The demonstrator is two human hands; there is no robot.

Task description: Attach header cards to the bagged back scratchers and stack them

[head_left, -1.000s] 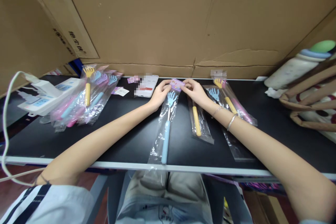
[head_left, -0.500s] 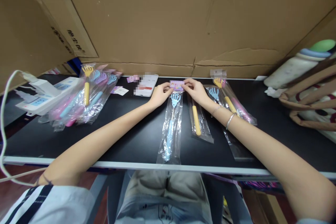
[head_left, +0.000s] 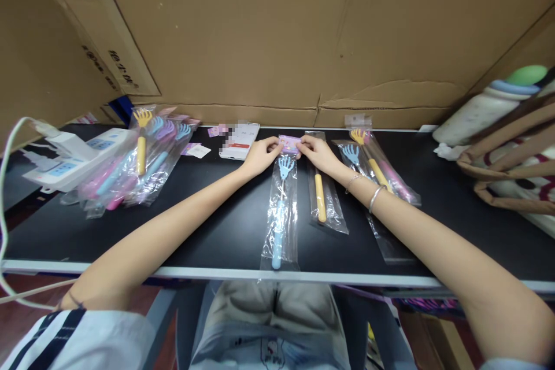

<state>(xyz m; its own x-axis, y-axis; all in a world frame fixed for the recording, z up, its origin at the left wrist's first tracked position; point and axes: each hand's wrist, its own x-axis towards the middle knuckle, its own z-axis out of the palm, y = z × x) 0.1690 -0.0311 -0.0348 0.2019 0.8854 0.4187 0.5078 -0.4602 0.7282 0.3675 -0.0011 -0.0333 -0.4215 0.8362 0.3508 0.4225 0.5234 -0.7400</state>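
Observation:
A clear plastic bag with a blue hand-shaped back scratcher [head_left: 280, 208] lies lengthwise on the black table [head_left: 225, 231]. At its far end sits a small pink card [head_left: 289, 143]. My left hand [head_left: 260, 154] pinches the card's left end and my right hand [head_left: 318, 152] pinches its right end, fingers closed on it. Just right of this bag lies a second bag with a yellow-handled scratcher [head_left: 321, 196], partly under my right wrist.
A pile of bagged scratchers [head_left: 139, 159] lies at the left beside a white power strip [head_left: 73, 156] with cable. A phone [head_left: 239, 140] and loose pink cards sit at the back. More bagged scratchers [head_left: 373, 165] lie right; a bottle [head_left: 485, 107] and a bag [head_left: 511, 179] stand far right. Cardboard walls behind.
The blue scratcher's bag swung from slanted to nearly straight and slid slightly farther onto the table. Both hands stayed on the pink card at its top.

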